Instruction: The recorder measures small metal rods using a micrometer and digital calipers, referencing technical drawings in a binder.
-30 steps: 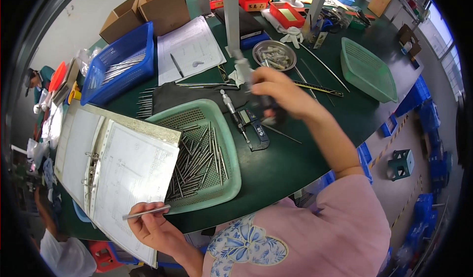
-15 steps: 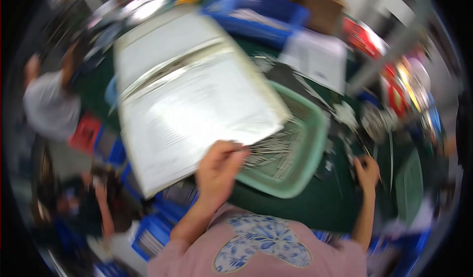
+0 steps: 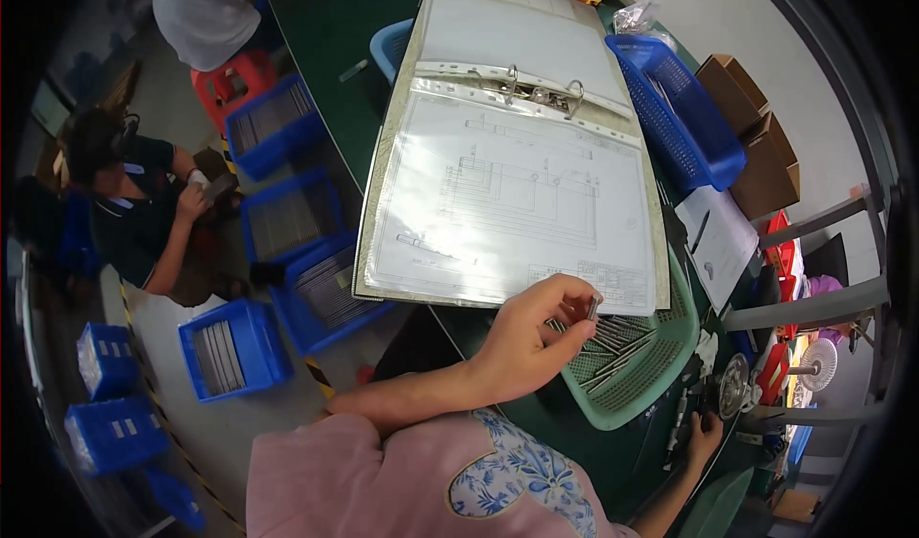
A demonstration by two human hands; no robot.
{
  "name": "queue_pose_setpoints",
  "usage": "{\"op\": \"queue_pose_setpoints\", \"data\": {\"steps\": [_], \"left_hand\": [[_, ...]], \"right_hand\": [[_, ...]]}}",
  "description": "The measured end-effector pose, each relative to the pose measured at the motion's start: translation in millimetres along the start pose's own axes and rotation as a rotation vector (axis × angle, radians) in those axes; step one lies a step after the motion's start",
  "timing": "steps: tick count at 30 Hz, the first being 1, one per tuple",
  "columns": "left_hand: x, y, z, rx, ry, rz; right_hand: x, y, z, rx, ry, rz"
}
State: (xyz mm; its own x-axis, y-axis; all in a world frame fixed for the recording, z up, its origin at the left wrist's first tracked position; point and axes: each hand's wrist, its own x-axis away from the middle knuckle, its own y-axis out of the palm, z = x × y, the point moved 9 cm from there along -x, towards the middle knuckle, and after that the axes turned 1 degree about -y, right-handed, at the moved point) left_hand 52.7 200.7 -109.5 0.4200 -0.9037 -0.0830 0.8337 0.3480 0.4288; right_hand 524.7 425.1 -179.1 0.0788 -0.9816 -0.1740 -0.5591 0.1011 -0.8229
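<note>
My left hand is closed, pinching a short metal rod between thumb and fingers, at the near edge of an open ring binder. The binder holds technical drawings in clear sleeves and overhangs a green plastic basket. Inside the basket lie several thin metal rods, partly hidden by the binder and my hand. To the right, my right hand is low over the green table, thumb and finger apart, beside a slim metal tool. Nothing shows between its fingers.
A blue basket and cardboard boxes stand beyond the binder, with a paper sheet closer. A small round fan is near my right hand. At left, a seated co-worker handles something among blue bins of metal parts.
The view has swung left, bringing the co-worker and floor bins in more fully. My left hand still pinches at the binder's near edge; the right hand stays near the tool.
</note>
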Motion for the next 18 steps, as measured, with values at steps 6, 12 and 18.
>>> {"op": "queue_pose_setpoints", "data": {"steps": [6, 12, 18], "left_hand": [[2, -3, -1, 0.049, 0.04, 0.013], [3, -4, 11, -0.064, 0.151, 0.044], [1, -1, 16, -0.106, 0.169, 0.073]], "right_hand": [[-7, 5, 2, -0.011, -0.112, -0.081], [15, 6, -15, -0.452, 0.054, -0.21], [12, -3, -28, -0.388, -0.081, -0.113]]}}
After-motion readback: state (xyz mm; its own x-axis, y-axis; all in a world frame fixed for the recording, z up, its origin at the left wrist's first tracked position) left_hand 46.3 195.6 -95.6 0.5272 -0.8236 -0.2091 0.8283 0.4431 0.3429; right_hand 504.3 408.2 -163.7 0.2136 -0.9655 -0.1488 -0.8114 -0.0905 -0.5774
